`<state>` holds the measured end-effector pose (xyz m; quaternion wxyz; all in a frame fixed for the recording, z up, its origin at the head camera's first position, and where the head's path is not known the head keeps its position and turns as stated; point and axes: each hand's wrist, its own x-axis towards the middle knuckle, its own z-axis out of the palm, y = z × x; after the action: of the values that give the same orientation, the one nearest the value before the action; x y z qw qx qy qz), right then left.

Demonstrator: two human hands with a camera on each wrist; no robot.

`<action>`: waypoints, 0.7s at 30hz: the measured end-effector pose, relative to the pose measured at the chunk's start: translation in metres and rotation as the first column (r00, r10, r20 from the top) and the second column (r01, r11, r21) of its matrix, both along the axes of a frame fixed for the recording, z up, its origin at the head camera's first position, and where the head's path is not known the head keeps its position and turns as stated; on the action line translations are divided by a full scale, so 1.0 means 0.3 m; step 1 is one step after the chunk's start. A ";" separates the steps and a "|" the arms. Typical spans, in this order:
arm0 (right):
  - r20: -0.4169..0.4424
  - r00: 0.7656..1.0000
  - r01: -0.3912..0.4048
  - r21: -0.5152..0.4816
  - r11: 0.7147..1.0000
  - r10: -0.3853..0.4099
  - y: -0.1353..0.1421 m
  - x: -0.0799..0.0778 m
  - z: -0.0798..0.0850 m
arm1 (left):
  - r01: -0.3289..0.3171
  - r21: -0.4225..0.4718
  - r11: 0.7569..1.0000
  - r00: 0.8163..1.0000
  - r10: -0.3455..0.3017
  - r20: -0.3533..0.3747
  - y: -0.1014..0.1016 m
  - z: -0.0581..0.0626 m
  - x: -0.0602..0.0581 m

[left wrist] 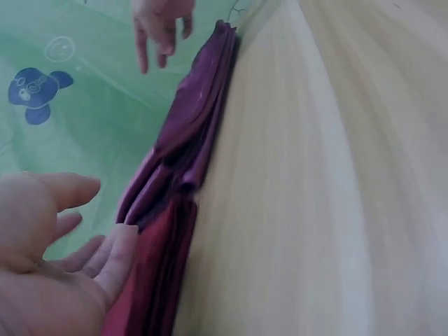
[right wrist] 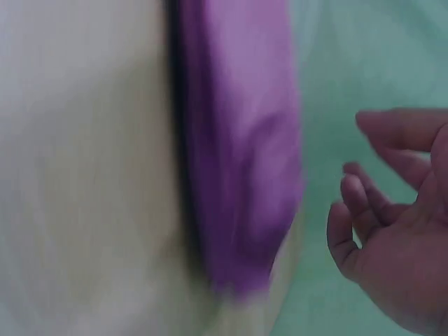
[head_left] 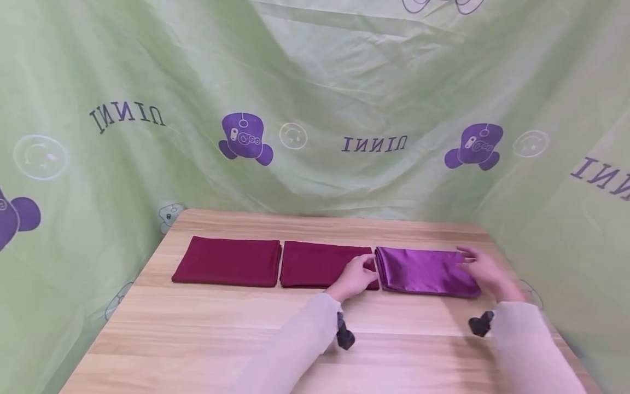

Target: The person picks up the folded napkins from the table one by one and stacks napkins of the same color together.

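Note:
A shiny purple folded cloth [head_left: 418, 271] lies at the right end of a row on the table. Beside it is a dark red folded cloth [head_left: 311, 267], with a second dark red folded cloth [head_left: 228, 262] further left. My left hand [head_left: 355, 278] hovers over the right part of the middle cloth, fingertips by the seam with the purple one; its fingers are loosely bent around nothing in the left wrist view. Over the purple cloth's right end is my right hand [head_left: 484, 273], apart from the cloth and relaxed in the right wrist view, where the purple cloth [right wrist: 245, 161] looks blurred.
The wooden table [head_left: 197, 334] spreads out in front of the row. A green curtain [head_left: 315, 180] with purple figures hangs behind and along both sides. Each wrist carries a small black device, one at the left cuff [head_left: 344, 332] and one at the right cuff [head_left: 480, 324].

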<state>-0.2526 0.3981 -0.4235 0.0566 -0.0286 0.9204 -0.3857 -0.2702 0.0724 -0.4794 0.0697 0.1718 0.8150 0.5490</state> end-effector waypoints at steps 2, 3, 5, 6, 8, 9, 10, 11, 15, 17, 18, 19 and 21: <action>-0.050 0.999 -0.013 -0.022 1.000 0.012 -0.077 -0.015 0.009 | -0.011 -0.026 1.000 0.998 0.010 -0.058 -0.042 -0.008 0.006; -0.070 0.997 -0.019 -0.022 1.000 0.017 -0.118 -0.022 0.011 | -0.022 -0.044 0.999 0.996 0.018 -0.087 -0.063 -0.011 0.009; -0.101 0.994 -0.030 -0.003 1.000 0.029 -0.194 -0.034 0.010 | -0.055 -0.086 0.995 0.988 0.042 -0.150 -0.104 -0.017 0.014; -0.102 0.994 -0.032 0.000 0.999 0.032 -0.231 -0.039 0.010 | -0.076 -0.101 0.992 0.983 0.058 -0.172 -0.126 -0.015 0.016; -0.085 0.996 -0.032 -0.023 0.999 0.030 -0.303 -0.042 0.001 | -0.125 -0.118 0.985 0.976 0.101 -0.192 -0.175 -0.009 0.024; -0.082 0.996 -0.030 -0.031 0.999 0.028 -0.335 -0.043 -0.004 | -0.153 -0.121 0.981 0.972 0.127 -0.195 -0.202 -0.006 0.028; -0.076 0.997 -0.030 -0.041 0.999 0.027 -0.367 -0.043 -0.010 | -0.180 -0.117 0.977 0.970 0.157 -0.187 -0.232 -0.002 0.032; -0.073 0.997 -0.027 -0.056 0.998 0.023 -0.399 -0.042 -0.015 | -0.209 -0.112 0.972 0.966 0.187 -0.178 -0.262 0.001 0.036; -0.090 0.996 -0.033 -0.079 0.996 0.026 -0.504 -0.034 -0.036 | -0.330 -0.099 0.939 0.937 0.313 -0.158 -0.381 -0.003 0.048; -0.096 0.995 -0.039 -0.061 0.997 0.033 -0.540 -0.029 -0.043 | -0.384 -0.107 0.917 0.917 0.365 -0.160 -0.428 -0.008 0.054; -0.098 0.995 -0.040 -0.041 0.998 0.035 -0.554 -0.026 -0.047 | -0.409 -0.115 0.905 0.907 0.388 -0.165 -0.447 -0.010 0.057; -0.093 0.995 -0.040 -0.018 0.999 0.038 -0.565 -0.023 -0.050 | -0.430 -0.126 0.894 0.898 0.408 -0.166 -0.463 -0.010 0.060; -0.089 0.995 -0.045 0.038 0.998 0.049 -0.583 -0.014 -0.051 | -0.459 -0.154 0.875 0.886 0.438 -0.150 -0.487 -0.007 0.065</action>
<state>-0.2567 0.2231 -0.4388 0.0246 -0.0666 0.9279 -0.3660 -0.2507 -0.0738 -0.4815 -0.0889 0.0008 0.8825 0.4618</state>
